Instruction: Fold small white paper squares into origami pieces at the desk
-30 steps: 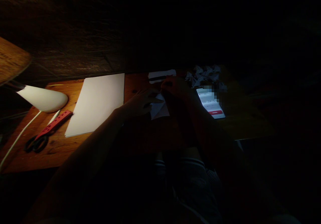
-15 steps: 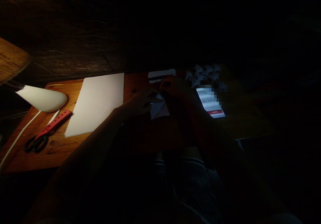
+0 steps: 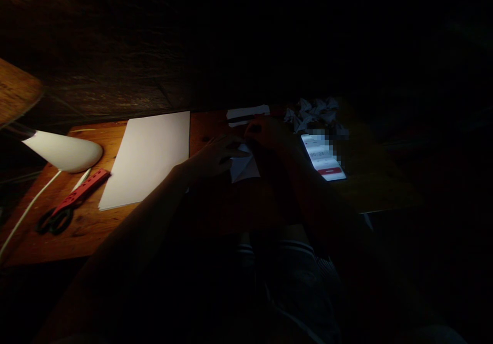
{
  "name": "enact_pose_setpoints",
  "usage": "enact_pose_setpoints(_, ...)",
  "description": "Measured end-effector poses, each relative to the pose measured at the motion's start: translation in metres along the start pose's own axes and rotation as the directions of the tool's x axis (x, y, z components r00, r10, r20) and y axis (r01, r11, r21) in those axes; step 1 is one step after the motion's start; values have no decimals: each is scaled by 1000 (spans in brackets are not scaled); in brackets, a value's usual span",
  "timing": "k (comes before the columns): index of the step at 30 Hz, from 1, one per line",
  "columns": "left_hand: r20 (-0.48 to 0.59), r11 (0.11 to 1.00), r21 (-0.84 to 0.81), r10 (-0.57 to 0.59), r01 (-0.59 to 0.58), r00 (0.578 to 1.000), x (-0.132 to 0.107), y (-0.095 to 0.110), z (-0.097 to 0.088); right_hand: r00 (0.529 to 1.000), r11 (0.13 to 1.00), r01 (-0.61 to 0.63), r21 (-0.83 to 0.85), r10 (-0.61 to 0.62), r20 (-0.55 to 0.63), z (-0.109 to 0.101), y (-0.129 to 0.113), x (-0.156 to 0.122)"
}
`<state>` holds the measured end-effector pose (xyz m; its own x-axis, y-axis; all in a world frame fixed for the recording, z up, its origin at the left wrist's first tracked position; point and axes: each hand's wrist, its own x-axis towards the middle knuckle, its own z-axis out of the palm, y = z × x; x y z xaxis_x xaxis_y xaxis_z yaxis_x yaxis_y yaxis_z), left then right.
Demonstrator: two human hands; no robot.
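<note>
The scene is very dark, lit only from the left. A small folded piece of white paper [image 3: 243,167] lies on the wooden table [image 3: 96,221] at the middle. My left hand [image 3: 215,156] rests on its left edge with the fingers curled down onto it. My right hand [image 3: 269,133] is pressed on the paper's upper right part, fingers closed over it. Both forearms reach in from the bottom and are almost lost in shadow.
A flat white sheet [image 3: 150,156] lies left of the hands. Red-handled scissors [image 3: 71,200], a white lamp base [image 3: 63,151] and its cord sit at the far left. A lit phone [image 3: 323,156] lies right of the hands, crumpled paper [image 3: 314,112] and a paper strip [image 3: 248,113] behind.
My left hand has curled in slightly over the folded paper's left edge. The right hand and the paper have hardly moved.
</note>
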<state>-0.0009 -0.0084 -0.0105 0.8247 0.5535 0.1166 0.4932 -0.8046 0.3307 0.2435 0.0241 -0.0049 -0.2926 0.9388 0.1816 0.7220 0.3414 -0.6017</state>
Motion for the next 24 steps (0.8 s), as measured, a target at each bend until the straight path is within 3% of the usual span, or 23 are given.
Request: enact_pose_setpoints(24, 1, 1000, -20, -18, 18, 1000, -1, -1, 0, 999, 1000, -15, -13, 15, 36, -9, -1, -3)
